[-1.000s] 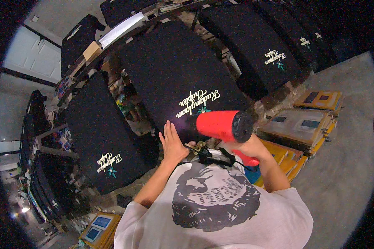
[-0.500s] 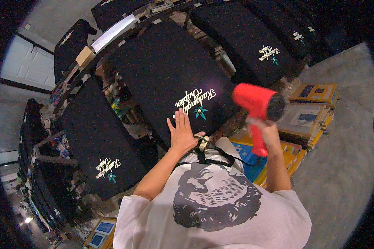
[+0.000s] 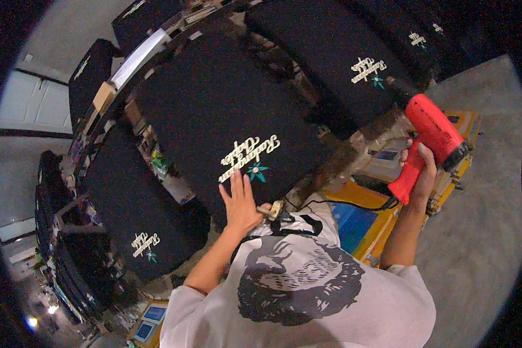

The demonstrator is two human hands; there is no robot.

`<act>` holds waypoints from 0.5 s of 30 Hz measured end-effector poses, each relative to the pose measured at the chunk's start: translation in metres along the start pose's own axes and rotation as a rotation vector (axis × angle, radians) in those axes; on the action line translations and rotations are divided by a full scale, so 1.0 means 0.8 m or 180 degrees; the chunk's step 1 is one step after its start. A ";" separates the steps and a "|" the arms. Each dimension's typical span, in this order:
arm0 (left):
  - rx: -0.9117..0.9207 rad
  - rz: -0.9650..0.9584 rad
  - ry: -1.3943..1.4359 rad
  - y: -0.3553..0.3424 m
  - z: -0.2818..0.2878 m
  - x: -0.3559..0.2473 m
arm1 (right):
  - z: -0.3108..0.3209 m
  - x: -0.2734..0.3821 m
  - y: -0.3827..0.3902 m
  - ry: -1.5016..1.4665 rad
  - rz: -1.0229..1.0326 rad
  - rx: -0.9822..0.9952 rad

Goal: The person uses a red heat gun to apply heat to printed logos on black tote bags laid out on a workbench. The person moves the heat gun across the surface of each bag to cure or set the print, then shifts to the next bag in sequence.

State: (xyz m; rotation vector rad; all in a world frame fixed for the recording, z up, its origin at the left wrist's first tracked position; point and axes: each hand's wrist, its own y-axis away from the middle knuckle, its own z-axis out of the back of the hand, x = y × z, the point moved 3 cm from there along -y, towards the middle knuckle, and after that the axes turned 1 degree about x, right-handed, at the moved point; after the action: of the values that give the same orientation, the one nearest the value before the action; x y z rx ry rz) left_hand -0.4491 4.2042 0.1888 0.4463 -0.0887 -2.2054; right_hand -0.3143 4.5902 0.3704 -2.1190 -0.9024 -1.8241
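Note:
My right hand (image 3: 421, 162) is wrapped round the handle of a red heat gun (image 3: 437, 129), held up at the right with its nozzle toward the shirt at the far right. From its handle a black cord (image 3: 354, 205) runs back toward my waist. Flat on a black T-shirt (image 3: 214, 98) lies my left hand (image 3: 239, 203), fingers spread, fingertips at the lower edge of the white lettering print (image 3: 249, 156). A teal leaf print (image 3: 257, 171) shows just right of those fingers. Beside my left thumb is a small pale clamp-like piece (image 3: 272, 210).
More printed black shirts lie on boards at left (image 3: 127, 197) and right (image 3: 342, 64). Yellow-framed printing screens (image 3: 383, 229) are stacked at my right, beside the grey floor (image 3: 481, 220). Another framed screen (image 3: 148, 325) stands at lower left. Cluttered shelving (image 3: 162, 162) shows between boards.
The heat gun in my right hand has moved right, away from the middle shirt, and tilted. My left hand remains on the print while the view has shifted slightly.

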 end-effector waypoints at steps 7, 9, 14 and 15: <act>0.0113 -0.0323 0.0370 -0.023 -0.014 -0.110 | 0.075 0.052 -0.134 0.0993 -0.0195 -0.0549; -0.0028 -0.0346 0.0374 -0.051 -0.017 -0.146 | 0.084 0.052 -0.159 0.1353 -0.0726 -0.0835; -0.0193 -0.0598 0.0378 -0.120 0.001 -0.252 | 0.095 0.065 -0.193 0.1700 -0.0492 0.1089; -0.0195 -0.0637 0.0374 -0.131 0.001 -0.268 | 0.102 0.069 -0.202 0.1748 -0.0501 0.1125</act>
State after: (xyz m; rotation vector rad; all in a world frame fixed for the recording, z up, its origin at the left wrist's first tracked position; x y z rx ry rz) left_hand -0.4066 4.4356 0.2284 0.5706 0.0903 -2.3644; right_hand -0.3352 4.7785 0.3673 -1.2757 -1.1502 -1.9862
